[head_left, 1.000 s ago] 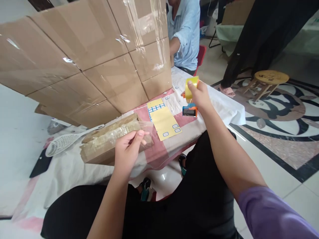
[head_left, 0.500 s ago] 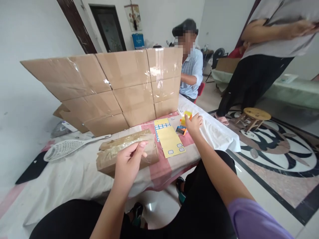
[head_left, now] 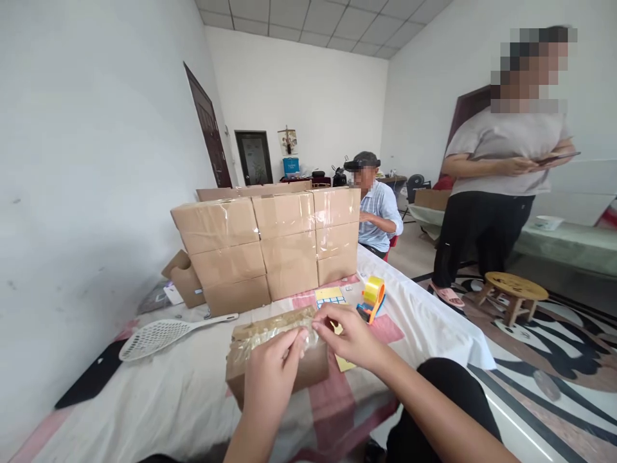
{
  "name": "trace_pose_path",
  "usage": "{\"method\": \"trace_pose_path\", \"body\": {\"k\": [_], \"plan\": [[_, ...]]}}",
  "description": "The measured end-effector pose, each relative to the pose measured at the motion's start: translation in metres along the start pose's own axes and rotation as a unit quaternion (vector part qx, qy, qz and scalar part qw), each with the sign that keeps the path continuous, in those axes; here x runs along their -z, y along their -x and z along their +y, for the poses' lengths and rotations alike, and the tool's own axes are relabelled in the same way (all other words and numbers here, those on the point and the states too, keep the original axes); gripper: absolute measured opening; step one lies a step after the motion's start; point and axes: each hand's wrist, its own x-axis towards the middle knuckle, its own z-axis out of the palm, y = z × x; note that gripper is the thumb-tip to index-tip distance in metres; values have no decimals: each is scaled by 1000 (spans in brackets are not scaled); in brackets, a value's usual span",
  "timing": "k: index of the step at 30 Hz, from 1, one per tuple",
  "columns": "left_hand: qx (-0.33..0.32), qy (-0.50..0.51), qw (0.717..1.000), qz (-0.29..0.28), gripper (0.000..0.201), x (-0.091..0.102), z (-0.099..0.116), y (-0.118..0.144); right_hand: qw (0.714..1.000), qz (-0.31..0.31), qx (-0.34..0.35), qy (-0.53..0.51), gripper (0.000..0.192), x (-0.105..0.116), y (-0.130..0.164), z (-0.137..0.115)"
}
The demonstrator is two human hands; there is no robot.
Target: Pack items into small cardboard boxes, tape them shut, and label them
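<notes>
Since half a second earlier, the right hand (head_left: pixel 353 337) had left the tape dispenser (head_left: pixel 373 289) and come in beside the left hand (head_left: pixel 272 360); my view had tipped up too. Left to right on my feed: black flat item (head_left: pixel 94 374), white slotted ladle (head_left: pixel 154 341) on the cloth, handle toward the stacked cartons (head_left: pixel 292 260). Then the small taped box (head_left: pixel 306 379), lying on the cloth in front of them. Left hand was over its top, thumb and finger pinched together; I couldn't tell on what. Right fingertips sat just beside; closed or not, I couldn't tell. Yellow card (head_left: pixel 346 365) showed partly behind the right hand, dispenser beyond it. Seated person (head_left: pixel 385 200) past the cartons, wooden stool (head_left: pixel 515 286) far right.
</notes>
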Motion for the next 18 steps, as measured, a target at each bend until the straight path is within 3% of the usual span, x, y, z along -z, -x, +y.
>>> {"method": "trace_pose_path", "body": {"k": [3, 5, 7, 10, 14, 18], "plan": [[75, 32, 996, -28, 37, 15, -7, -5, 988, -33, 78, 125, 18, 9, -4, -12], [124, 91, 987, -43, 54, 33, -17, -8, 973, -52, 116, 192, 21, 11, -3, -22], [167, 125, 978, -30, 71, 54, -31, -11, 970, -57, 122, 202, 20, 14, -2, -30], [202, 65, 977, 32, 71, 77, -53, -11, 982, -47, 95, 157, 16, 20, -3, -41], [149, 69, 986, 20, 50, 79, -66, -8, 986, -81, 45, 136, 16, 33, -14, -62], [21, 125, 991, -46, 50, 62, -59, -4, 976, -155, 22, 153, 16, 32, -34, -84]]}}
